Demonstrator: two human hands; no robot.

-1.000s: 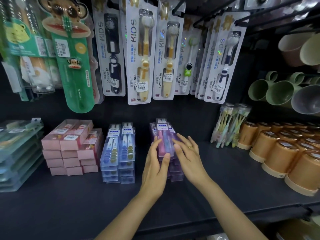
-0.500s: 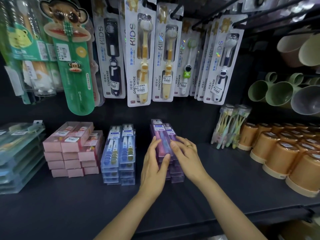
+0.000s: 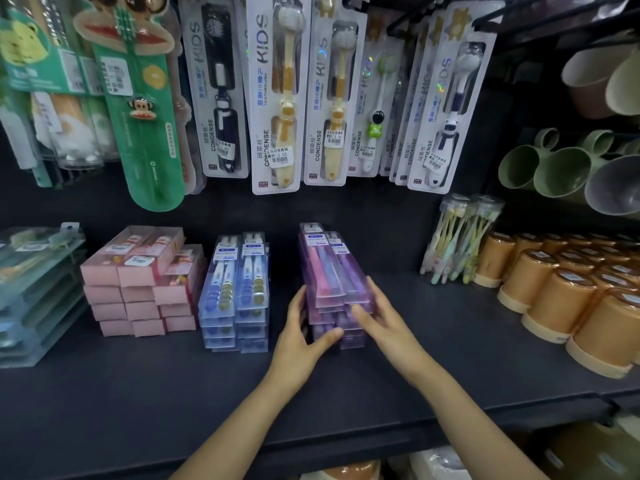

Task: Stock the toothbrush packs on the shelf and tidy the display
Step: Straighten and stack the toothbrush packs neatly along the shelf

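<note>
A stack of clear purple plastic toothbrush packs [image 3: 332, 289] sits mid-way along the dark shelf [image 3: 138, 403], between a stack of clear blue toothbrush packs [image 3: 235, 292] on its left and a clear tub of pastel toothbrushes [image 3: 460, 237] well to its right. The left hand [image 3: 299, 337] cups the purple stack's left side, fingers curved against the lower packs with the thumb across the front. The right hand [image 3: 377, 317] grasps the stack's right front corner, thumb on the front edge. Pink cardboard boxes [image 3: 138, 278] stand further left, orange lidded cups [image 3: 571, 289] at far right.
</note>
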